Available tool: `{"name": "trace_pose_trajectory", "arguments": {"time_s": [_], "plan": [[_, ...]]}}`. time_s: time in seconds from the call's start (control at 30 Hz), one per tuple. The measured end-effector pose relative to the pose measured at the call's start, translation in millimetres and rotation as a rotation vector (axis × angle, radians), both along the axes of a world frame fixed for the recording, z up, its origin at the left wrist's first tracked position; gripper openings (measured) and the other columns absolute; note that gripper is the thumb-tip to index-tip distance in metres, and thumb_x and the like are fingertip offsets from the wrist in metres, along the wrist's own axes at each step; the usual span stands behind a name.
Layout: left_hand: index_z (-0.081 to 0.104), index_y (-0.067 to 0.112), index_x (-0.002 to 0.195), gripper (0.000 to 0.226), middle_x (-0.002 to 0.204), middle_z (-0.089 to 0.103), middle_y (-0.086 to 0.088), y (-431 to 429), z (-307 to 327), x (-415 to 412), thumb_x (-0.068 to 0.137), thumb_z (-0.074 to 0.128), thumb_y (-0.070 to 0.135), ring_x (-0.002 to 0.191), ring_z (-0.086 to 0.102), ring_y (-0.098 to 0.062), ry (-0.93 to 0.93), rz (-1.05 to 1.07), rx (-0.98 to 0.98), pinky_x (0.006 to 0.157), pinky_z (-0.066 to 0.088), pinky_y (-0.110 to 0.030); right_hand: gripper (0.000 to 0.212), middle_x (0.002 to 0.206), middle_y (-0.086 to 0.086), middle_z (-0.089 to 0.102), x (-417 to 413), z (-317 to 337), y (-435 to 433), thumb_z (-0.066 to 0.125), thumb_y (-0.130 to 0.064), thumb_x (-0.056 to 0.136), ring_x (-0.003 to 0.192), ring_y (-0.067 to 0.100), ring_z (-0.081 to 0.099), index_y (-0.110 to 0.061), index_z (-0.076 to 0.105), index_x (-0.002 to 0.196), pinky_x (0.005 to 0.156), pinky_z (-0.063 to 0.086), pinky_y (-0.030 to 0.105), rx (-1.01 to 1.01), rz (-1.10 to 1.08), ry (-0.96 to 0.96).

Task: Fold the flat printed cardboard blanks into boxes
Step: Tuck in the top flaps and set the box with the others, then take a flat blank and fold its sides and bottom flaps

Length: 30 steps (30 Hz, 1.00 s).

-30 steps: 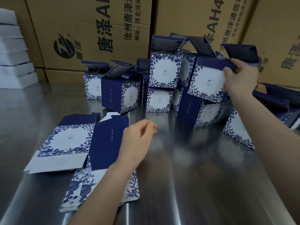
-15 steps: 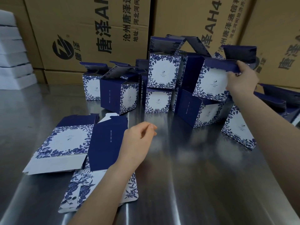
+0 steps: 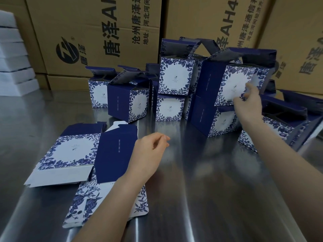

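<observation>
Near the middle, the left hand: hangs loosely curled just above the surface, grasps nothing, with the wrist crossing the right edge of the flat blanks.

At the near left, the flat blanks: lie in a loose overlap, one with its floral-and-white face up. Over its right edge, a navy panel. Underneath, poking out towards the near edge, a floral sheet.

Further back, the right hand: reaches to the lower right corner of the top box, thumb up against the white front. Blurred by motion, so cannot tell whether pinching that corner or only touching it.

As for the top box: sits upright on a lower box, navy side turned left, lid flaps standing open above.

Across the far middle, the folded boxes: crowd together, some stacked two high, most with top flaps raised. At the far right, tipped boxes: lie on their sides close under the right forearm.

Along the back edge, brown cartons, walling it off. At the far left, white foam sheets in a stack.

Between the two forearms: a broad run of bare steel from the box row down to the near edge.
</observation>
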State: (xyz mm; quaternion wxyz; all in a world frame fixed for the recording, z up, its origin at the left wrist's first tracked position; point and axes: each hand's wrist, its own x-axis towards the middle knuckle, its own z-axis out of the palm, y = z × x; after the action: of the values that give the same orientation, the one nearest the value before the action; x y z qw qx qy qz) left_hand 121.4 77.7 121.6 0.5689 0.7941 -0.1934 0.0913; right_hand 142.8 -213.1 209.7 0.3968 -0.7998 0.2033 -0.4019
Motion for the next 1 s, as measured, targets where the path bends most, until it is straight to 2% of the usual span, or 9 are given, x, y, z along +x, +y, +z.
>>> {"name": "trace_pose_trajectory", "arguments": {"time_s": [0.1,0.17,0.27,0.37,0.53,0.67,0.77,0.9,1.0], "plan": [[0.069,0.036,0.083,0.024,0.079,0.07,0.025,0,2,-1,0.097,0.051,0.029,0.077,0.066,0.001,-0.001,0.013,0.018,0.073,0.053,-0.023,0.05,0.127,0.008,0.048,-5,-14,18,0.05,-0.009,0.094,0.086,0.019,0.053,-0.02,0.041,0.142,0.077,0.041,0.033,0.046,0.075,-0.051],[0.07,0.033,0.083,0.024,0.079,0.071,0.02,0,3,-1,0.096,0.05,0.031,0.072,0.064,-0.002,-0.019,0.037,0.035,0.071,0.051,-0.028,0.047,0.121,0.004,0.053,-8,-24,34,0.05,-0.005,0.091,0.081,0.016,0.053,-0.021,0.048,0.136,0.075,0.042,0.03,0.077,0.114,-0.071],[0.07,0.023,0.084,0.026,0.075,0.069,0.004,3,6,0,0.096,0.049,0.033,0.063,0.056,-0.015,-0.053,0.107,0.078,0.065,0.05,-0.039,0.039,0.109,0.007,0.061,-12,-38,62,0.049,0.003,0.089,0.085,0.017,0.056,-0.018,0.059,0.12,0.081,0.05,0.035,0.071,0.229,-0.037],[0.069,0.025,0.083,0.022,0.067,0.064,0.009,9,13,-1,0.095,0.052,0.03,0.067,0.056,-0.019,-0.057,0.193,0.12,0.061,0.045,-0.035,0.037,0.092,-0.002,0.067,-14,-50,94,0.048,0.005,0.087,0.089,0.019,0.063,-0.026,0.066,0.095,0.092,0.053,0.043,0.044,0.378,0.047],[0.068,0.027,0.108,0.021,0.118,0.064,0.0,22,19,5,0.093,0.054,0.029,0.11,0.056,-0.026,-0.007,0.339,0.341,0.092,0.046,-0.041,0.039,0.078,-0.011,0.068,-11,-74,140,0.053,-0.003,0.086,0.071,0.012,0.06,-0.037,0.065,0.072,0.074,0.051,0.03,0.048,0.495,0.161],[0.046,0.024,0.14,0.06,0.149,0.041,-0.008,29,13,13,0.087,0.061,0.048,0.14,0.032,-0.034,0.117,0.369,0.703,0.113,0.029,-0.05,0.037,0.074,-0.007,0.067,-7,-92,172,0.051,-0.002,0.086,0.063,0.016,0.06,-0.034,0.064,0.073,0.064,0.054,0.034,0.123,0.602,0.278],[0.023,0.021,0.151,0.09,0.162,0.013,-0.013,30,4,16,0.081,0.062,0.063,0.15,0.004,-0.036,0.295,0.278,0.888,0.119,0.013,-0.05,0.033,0.075,-0.006,0.067,-10,-100,185,0.049,-0.003,0.087,0.059,0.015,0.061,-0.03,0.068,0.083,0.058,0.056,0.031,0.136,0.659,0.331],[0.032,0.017,0.141,0.073,0.157,0.023,-0.015,31,-1,18,0.085,0.063,0.05,0.146,0.017,-0.038,0.321,0.262,0.978,0.113,0.025,-0.047,0.032,0.08,0.0,0.066,-15,-102,186,0.048,0.001,0.087,0.053,0.011,0.059,-0.023,0.068,0.091,0.047,0.051,0.023,0.198,0.698,0.345],[0.033,0.018,0.143,0.066,0.155,0.027,-0.012,31,1,19,0.087,0.061,0.039,0.144,0.021,-0.036,0.334,0.254,0.972,0.111,0.029,-0.044,0.033,0.08,0.0,0.065,-19,-100,182,0.043,0.004,0.09,0.056,0.014,0.061,-0.019,0.066,0.095,0.048,0.053,0.026,0.287,0.717,0.347]]}}
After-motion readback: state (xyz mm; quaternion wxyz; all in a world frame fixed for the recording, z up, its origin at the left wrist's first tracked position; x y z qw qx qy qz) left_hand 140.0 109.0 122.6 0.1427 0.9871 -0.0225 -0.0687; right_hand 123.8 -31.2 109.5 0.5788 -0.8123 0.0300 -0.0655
